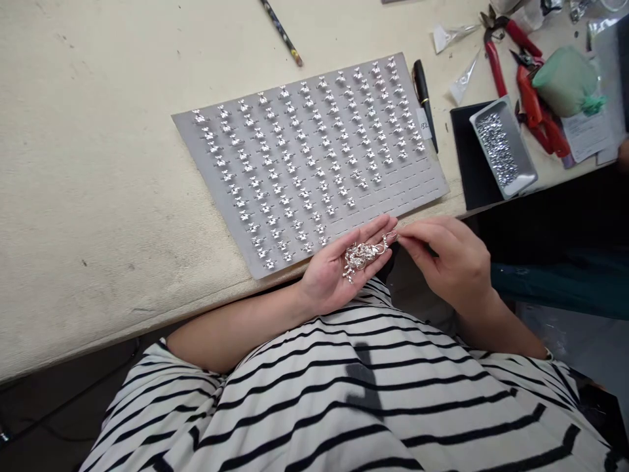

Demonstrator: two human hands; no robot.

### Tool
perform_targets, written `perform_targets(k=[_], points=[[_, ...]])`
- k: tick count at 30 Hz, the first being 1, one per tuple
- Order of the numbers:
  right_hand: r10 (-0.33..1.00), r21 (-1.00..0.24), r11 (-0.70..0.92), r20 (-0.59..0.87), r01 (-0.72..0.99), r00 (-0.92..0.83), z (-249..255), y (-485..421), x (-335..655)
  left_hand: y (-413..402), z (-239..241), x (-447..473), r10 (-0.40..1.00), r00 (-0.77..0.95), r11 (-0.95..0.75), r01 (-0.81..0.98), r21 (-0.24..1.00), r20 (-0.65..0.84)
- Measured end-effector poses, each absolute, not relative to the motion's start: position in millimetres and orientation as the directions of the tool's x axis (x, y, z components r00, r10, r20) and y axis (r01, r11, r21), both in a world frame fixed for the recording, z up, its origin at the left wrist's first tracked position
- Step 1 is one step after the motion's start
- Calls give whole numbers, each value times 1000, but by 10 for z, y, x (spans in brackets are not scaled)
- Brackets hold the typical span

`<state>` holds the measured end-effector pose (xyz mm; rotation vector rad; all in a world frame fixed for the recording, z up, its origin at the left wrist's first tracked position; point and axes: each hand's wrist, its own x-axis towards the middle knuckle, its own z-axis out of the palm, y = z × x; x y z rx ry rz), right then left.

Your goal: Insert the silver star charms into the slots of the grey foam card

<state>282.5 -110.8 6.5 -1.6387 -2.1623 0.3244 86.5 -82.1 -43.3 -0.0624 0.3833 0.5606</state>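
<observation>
Left hand (328,278), fingers outstretched, cradles silver rings (361,254); at three o'clock, right hand (455,259) pinches one ring (388,240); slotted board (417,187) toward eleven.

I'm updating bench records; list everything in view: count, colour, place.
table: one, cream, upper view
slotted board: one, grey, on table
mounted rings: many, silver, on board
loose rings: several, silver, left palm
pencil: one, dark, beyond board
pen: one, black, right of board
label: one, white, board's edge
conical packets: 2+, clear, upper right
pliers: 2+, red handles, upper right
pouch: one, green, upper right
mat: one, black, under tray
tray: one, pale grey, right
tiny pieces: many, silver, in tray
slip: one, white, by pouch
fabric: one, teal, right
sundries: unclear, upper-right edge
striped top: one, black and white, worn
left hand: one, below loose rings
right hand: one, pinching a loose ring
</observation>
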Motion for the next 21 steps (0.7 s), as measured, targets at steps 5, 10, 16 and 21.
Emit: perform_targets(k=[5,10,16,21], points=[[982,-496,170,12,851,-189,76,-1086,2765,-839,-440,875,503,773,850,-522,61,-387],[975,-518,88,-129,851,-180,104,-1041,2811,-855,-456,884,475,780,866,-496,59,-408],[976,-535,-30,-197,844,-90,141,-931,2884,-857,-460,898,492,767,852,-521,48,-411],[997,-556,76,32,828,-69,5,-488,3044,-845,-440,894,490,765,853,-519,52,-418]])
